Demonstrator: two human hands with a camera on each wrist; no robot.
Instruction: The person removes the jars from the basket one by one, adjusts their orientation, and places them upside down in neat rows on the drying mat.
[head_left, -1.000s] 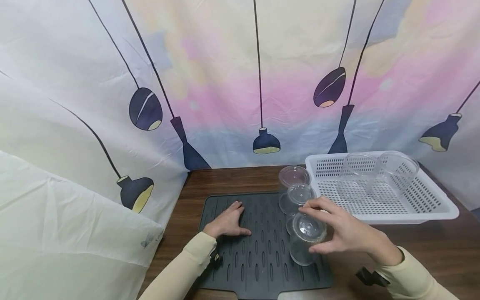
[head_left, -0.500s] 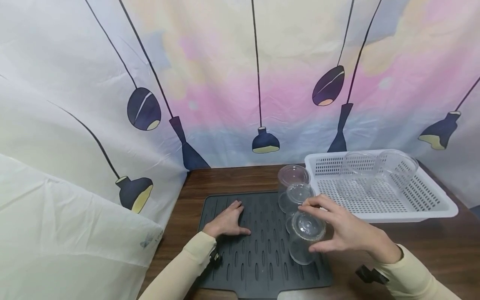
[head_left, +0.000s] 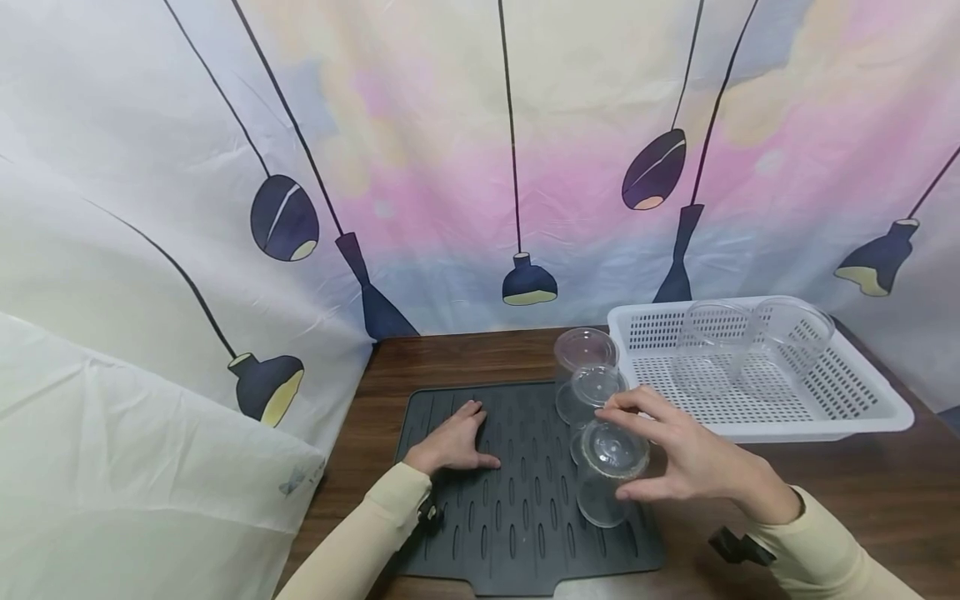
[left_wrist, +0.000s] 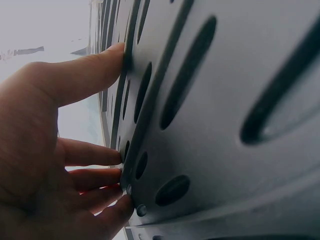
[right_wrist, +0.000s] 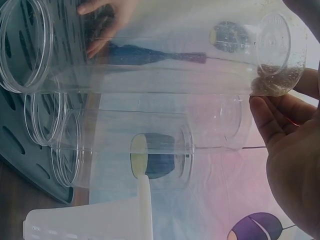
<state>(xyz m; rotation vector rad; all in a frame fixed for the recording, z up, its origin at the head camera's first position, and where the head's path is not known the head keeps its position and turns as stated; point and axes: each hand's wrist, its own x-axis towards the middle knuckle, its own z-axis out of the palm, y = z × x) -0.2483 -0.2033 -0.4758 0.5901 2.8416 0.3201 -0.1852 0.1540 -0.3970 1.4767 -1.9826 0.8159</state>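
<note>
Cup: clear plastic cup (head_left: pixel 609 479) upside down on the mat (head_left: pixel 480 533), beside two others
Right hand (head_left: pixel 686 457): fingers curled around its base
Left hand (head_left: pixel 453 442): flat on mat
Handling: probably light, thin, slippery; hold near the stiffer base

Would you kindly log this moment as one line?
left hand flat on mat | right hand grips upside-down clear cup | two cups in basket

Brown wooden table (head_left: pixel 480 354), lower centre of frame: dark slotted mat (head_left: pixel 517 508) on it; white basket (head_left: pixel 862 412) right.
</note>
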